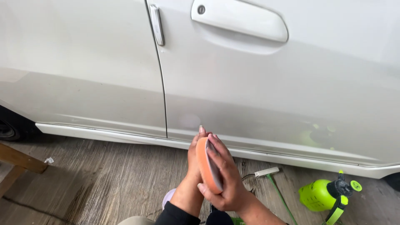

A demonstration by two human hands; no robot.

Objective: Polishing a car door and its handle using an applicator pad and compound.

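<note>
The right hand (223, 177) and left hand (193, 160) clasp an orange foam pad (207, 164) between them, held on edge just before the white car door (271, 96). A green spray bottle (327, 194) lies on the concrete floor (104, 183) to the right.

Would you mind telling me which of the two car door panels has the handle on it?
The right door panel, directly above the hands and the orange pad, carries the handle. The left panel, beyond the seam, shows no handle.
</note>
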